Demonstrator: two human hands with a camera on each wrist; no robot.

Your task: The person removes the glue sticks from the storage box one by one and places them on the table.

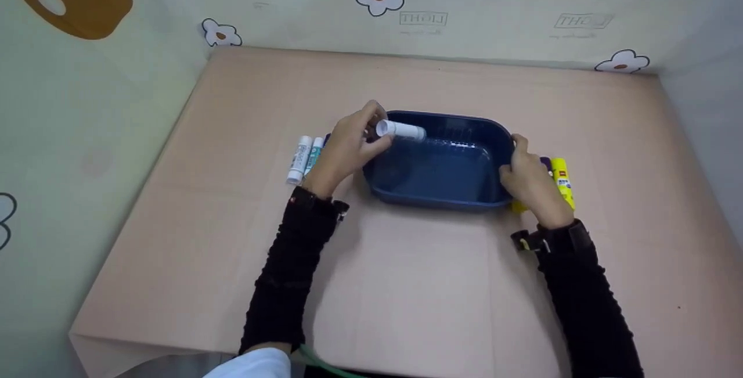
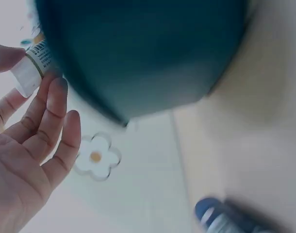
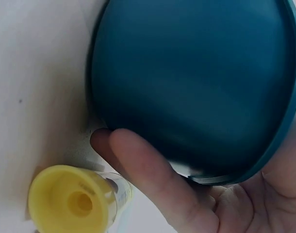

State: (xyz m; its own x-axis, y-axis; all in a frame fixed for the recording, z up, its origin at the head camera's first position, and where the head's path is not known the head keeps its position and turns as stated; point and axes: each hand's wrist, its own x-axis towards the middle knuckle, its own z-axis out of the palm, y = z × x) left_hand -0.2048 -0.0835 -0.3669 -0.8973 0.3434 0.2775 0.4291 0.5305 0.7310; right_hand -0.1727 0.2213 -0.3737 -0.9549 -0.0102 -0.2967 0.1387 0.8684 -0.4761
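Note:
A dark blue plastic bin point(image 1: 435, 177) sits on the table. My left hand point(image 1: 347, 147) pinches a white glue stick point(image 1: 400, 129) between thumb and fingers, above the bin's left rear part. In the left wrist view the glue stick point(image 2: 37, 60) shows a barcode label, and the other fingers spread beside the bin wall point(image 2: 143, 58). My right hand point(image 1: 531, 180) grips the bin's right rim. The right wrist view has its thumb point(image 3: 148, 170) against the outer wall point(image 3: 191, 77).
Left of the bin lie a white glue stick point(image 1: 299, 160) and a teal-and-white one point(image 1: 314, 154). By my right hand are a yellow glue stick point(image 1: 562, 180) and a purple item point(image 1: 545, 163), partly hidden. A flower-patterned wall point(image 1: 325, 18) borders the back of the table.

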